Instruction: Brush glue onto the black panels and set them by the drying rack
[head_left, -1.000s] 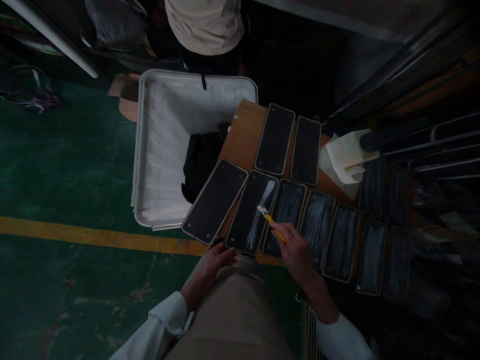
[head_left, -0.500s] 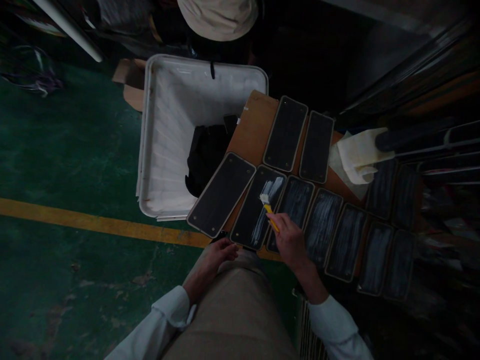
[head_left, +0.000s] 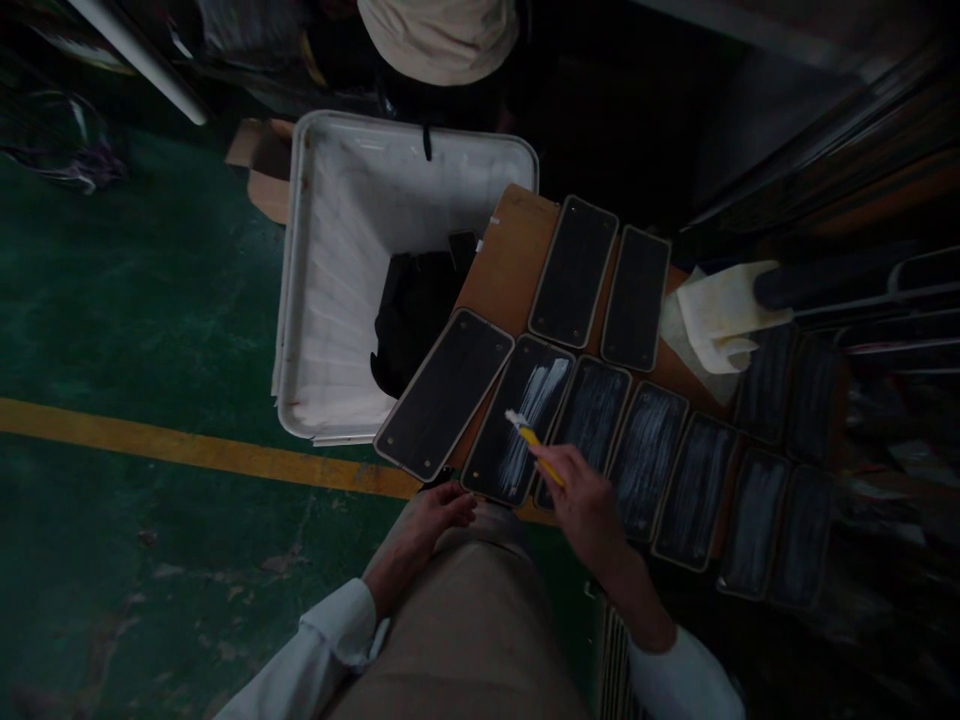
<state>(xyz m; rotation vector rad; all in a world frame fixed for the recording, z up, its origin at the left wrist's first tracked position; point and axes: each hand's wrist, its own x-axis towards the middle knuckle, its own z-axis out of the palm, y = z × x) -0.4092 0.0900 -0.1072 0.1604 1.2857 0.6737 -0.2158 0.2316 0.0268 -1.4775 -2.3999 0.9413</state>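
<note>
Dim light. Brown board (head_left: pixel 517 235) carries dark rectangular panels in two rows.

Right hand (head_left: pixel 589 495): fingers closed round the yellow handle of a brush (head_left: pixel 530 437), just in from the board's near edge, toward its left end. White-tipped head over the second panel (head_left: pixel 491 435) from the left in the near row; cannot tell if bristles touch. That panel bears white streaks, mostly on its right half; its left strip is dark.

Left hand (head_left: pixel 431 520): bare, fingers loosely bent and close together, by the same panel's near left corner. Cannot tell if it touches or grips anything.

Slanted panel (head_left: pixel 444 395) at the board's near left corner, unstreaked, reaching out beside the white tub (head_left: pixel 337 250). Black items (head_left: pixel 412 310) inside the tub.

Rightward along the near edge: five streaked panels (head_left: pixel 646 460). Along the far edge: two plain panels (head_left: pixel 574 270), then pale crumpled sheet (head_left: pixel 716 310), then two dimly streaked panels (head_left: pixel 765 385) toward the right end.

Green floor (head_left: pixel 187 560), yellow stripe (head_left: pixel 150 435). Beyond the tub, a person in a beige top (head_left: pixel 439 40).
</note>
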